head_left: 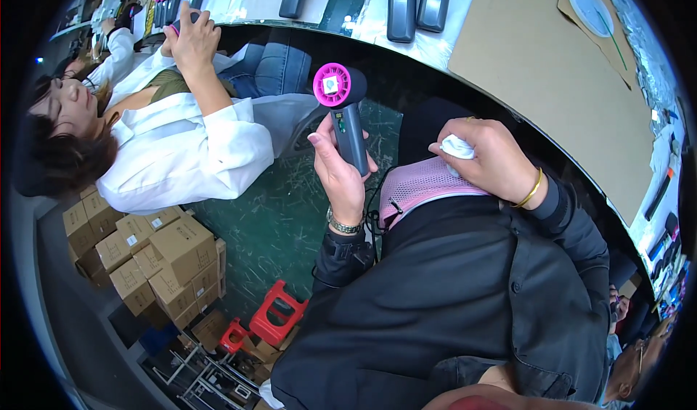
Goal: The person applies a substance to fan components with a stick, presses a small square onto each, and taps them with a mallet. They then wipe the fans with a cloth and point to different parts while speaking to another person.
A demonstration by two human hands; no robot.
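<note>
My left hand (340, 181) is closed round the dark grey handle of a small handheld fan (350, 130), which it holds upright. The fan's round head faces up toward me, with a bright pink ring and a pale square at its middle. A small green patch shows on the upper handle. Over my lap, my right hand (497, 156) is closed on a crumpled white cloth (457, 147), part of which sticks out between thumb and fingers. That hand is apart from the fan, just above a pink mesh piece (428, 181) at my waist.
A long workbench curves along the far side, bearing a cardboard sheet (552, 69) and more dark grey handles (401, 11). At the left sits a co-worker in a white shirt (181, 149), handling a similar device. Stacked cartons (181, 247) and red stools (278, 314) stand on the floor.
</note>
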